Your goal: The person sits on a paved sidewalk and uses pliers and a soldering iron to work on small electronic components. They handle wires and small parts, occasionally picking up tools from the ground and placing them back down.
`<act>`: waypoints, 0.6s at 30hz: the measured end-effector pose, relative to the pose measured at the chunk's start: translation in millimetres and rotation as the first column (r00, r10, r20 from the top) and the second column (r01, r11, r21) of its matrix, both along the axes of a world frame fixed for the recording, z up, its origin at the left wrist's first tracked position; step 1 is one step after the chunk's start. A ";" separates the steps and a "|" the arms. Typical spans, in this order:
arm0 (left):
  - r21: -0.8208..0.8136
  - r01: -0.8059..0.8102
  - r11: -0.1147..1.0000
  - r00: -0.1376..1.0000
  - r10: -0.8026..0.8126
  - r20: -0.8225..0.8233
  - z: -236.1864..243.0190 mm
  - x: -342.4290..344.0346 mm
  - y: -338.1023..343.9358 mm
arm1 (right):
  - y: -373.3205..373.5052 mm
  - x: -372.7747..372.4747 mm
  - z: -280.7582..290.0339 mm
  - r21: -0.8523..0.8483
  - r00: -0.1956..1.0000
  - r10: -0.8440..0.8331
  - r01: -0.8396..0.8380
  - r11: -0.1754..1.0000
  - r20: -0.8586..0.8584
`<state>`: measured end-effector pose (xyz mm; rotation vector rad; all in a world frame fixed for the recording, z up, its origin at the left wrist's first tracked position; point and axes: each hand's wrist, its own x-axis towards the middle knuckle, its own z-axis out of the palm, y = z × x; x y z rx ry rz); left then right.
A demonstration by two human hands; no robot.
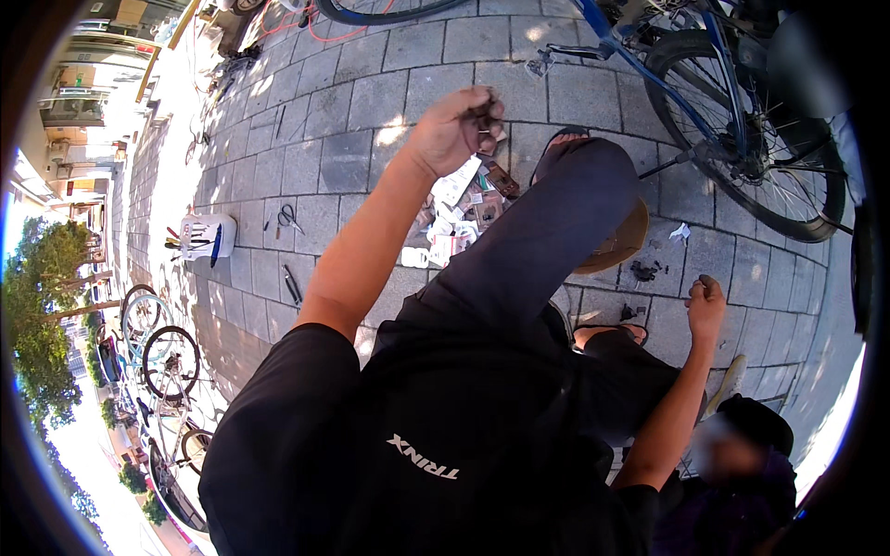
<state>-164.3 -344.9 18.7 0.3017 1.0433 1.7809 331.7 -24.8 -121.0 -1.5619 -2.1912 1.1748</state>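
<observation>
Left hand [454, 134] at 12 o'clock, fingers curled in, contents can't tell; pile of white-and-brown paper packets [454, 218] at its 6 o'clock on grey stone paving [575, 93]. Right hand [706, 306] at 3 o'clock, loosely curled, contents can't tell; broken black scraps [642, 271] at its 10 o'clock. Probably small-item handling; next move calls for careful fingertip control.

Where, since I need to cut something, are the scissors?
In the head view, the scissors lie on the paving, left of centre, between the white tool container and the left forearm.
</observation>
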 end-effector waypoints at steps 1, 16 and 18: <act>-0.115 -0.199 0.973 0.977 0.206 0.052 -17.9 -11.3 -39.3 | -4.6 -2.8 -1.6 -0.015 0.999 0.020 -0.019 1.000 0.036; -0.694 -0.435 0.573 0.606 0.757 0.245 -234.4 117.6 -319.7 | -23.9 0.9 -27.6 -0.131 0.942 0.194 -0.163 0.978 0.276; -0.717 -0.415 0.560 0.601 0.760 0.246 -225.9 114.8 -315.2 | -21.1 6.9 -44.7 -0.124 0.946 0.199 -0.172 0.977 0.256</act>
